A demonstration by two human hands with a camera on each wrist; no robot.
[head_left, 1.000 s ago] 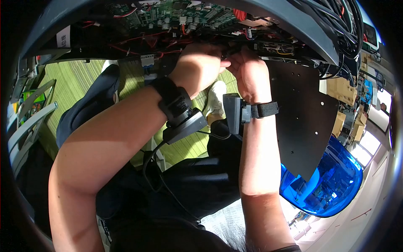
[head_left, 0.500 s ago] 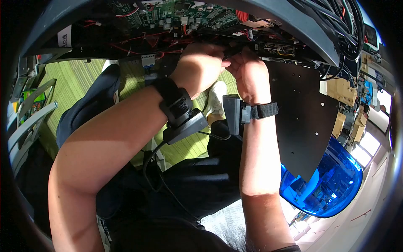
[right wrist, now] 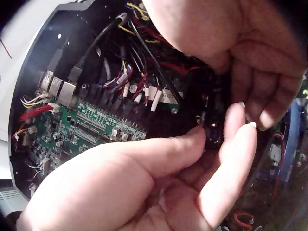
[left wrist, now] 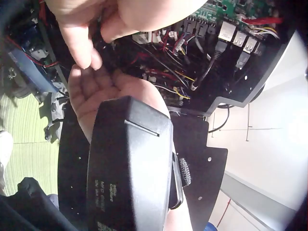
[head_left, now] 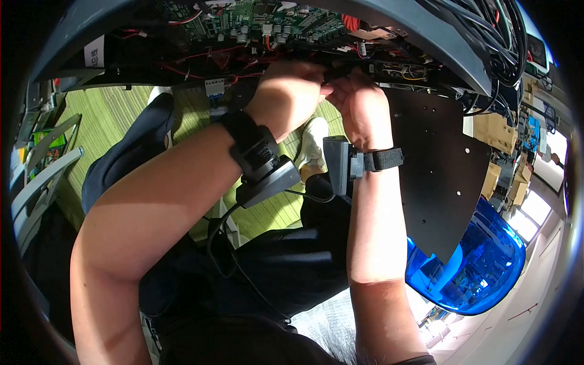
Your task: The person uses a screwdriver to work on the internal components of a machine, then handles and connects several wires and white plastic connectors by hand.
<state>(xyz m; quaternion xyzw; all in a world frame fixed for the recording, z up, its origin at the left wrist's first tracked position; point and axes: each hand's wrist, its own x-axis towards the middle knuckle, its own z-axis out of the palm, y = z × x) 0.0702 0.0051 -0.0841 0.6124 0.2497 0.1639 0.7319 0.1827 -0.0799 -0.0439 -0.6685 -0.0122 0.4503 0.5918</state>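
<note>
In the head view both hands reach up under the dark housing [head_left: 413, 24], close together. My left hand [head_left: 287, 94] comes from the left with its back to the camera. In the right wrist view its thumb and fingers pinch a small glossy black part [right wrist: 216, 113], whose kind I cannot tell. My right hand [head_left: 367, 112] is turned palm up, fingers curled, thumb at the upper end of that part. From the left wrist, the left fingertips [left wrist: 84, 60] meet the right fingers [left wrist: 91, 82]. The right hand's wrist camera [left wrist: 130, 163] covers much of that view.
A green circuit board [head_left: 249, 24] with red wires sits inside the housing. Plugged cables [right wrist: 79, 62] and loose wires run beside the hands. A black perforated plate [head_left: 435, 164] hangs to the right, above a blue translucent shell [head_left: 486, 267]. Thick black cables [head_left: 502, 42] hang at upper right.
Both hands stay in place under the housing, with only slight finger movement. The forearms and surroundings look the same.
</note>
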